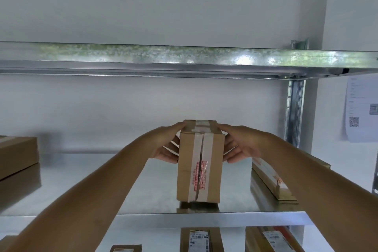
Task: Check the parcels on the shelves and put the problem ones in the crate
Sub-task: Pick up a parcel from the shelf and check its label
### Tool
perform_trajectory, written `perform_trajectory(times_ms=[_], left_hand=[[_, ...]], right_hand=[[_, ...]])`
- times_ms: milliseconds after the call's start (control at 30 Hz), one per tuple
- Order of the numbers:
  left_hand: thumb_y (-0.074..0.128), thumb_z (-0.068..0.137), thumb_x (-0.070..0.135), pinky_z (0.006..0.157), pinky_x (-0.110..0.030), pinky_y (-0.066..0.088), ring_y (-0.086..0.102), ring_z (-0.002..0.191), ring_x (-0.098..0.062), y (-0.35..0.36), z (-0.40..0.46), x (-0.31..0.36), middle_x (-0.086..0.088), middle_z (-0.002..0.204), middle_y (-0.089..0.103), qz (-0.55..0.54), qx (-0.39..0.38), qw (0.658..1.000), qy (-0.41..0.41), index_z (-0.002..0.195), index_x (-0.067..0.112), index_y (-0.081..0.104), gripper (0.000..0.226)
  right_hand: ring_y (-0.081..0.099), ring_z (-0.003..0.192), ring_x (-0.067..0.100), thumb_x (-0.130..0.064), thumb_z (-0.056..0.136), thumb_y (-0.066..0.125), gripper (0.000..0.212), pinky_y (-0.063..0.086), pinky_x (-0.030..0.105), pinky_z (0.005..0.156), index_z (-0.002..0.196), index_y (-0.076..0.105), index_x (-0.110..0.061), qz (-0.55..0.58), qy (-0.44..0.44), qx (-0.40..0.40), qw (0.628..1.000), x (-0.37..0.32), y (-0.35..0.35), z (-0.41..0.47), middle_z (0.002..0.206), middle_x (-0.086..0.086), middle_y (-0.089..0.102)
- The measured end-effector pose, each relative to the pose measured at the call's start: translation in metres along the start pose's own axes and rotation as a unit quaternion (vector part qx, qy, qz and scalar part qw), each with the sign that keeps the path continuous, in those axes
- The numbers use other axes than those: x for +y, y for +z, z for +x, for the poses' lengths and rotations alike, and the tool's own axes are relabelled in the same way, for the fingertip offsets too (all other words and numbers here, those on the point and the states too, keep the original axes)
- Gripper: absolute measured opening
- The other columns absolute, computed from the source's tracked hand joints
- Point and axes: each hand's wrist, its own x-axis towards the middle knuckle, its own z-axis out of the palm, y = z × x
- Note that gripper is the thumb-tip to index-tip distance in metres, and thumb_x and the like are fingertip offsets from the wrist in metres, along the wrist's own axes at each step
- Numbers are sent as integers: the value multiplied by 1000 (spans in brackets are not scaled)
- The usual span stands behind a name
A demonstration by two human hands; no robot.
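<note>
Cardboard fills the middle of the view: a tall parcel [199, 161] stands on end at the front of the metal shelf [155, 182], its taped face turned toward the person. Left hand [166, 145] and right hand [238, 145] sit on opposite sides of the parcel near its top, fingers straight and spread along the side walls, thumbs up by the top edges. That flat, two-sided clamp probably serves to steady a box that is narrow for its height, or to tip it for a look at each face. The clear tape [202, 149] down the front seam shows a dark split running its length, and red printing crosses the lower part; this looks like the sort of fault the check is meant to catch, so the parcel is likely a candidate for the crate, which is out of view. Right of the parcel a flat parcel [270, 178] lies on the same shelf, and far to the parcel's left a brown box [18, 154] sits at the frame edge. Below the parcel, on the next shelf down, labelled parcels [199, 239] lie face up.
</note>
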Motion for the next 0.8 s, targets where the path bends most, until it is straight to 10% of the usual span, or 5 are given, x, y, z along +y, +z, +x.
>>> perform_trajectory(times_ms=[800], left_hand=[[88,79,47,88,-43,63,76,100,-39,-23,34,13,-29,111,75,1,-103,992,-72,121,-15,66,79]], right_hand=[[78,88,37,-49,90,75,73,65,38,64,125,63,13,-24,86,-79,993,-28,-6,39,104,28,75]])
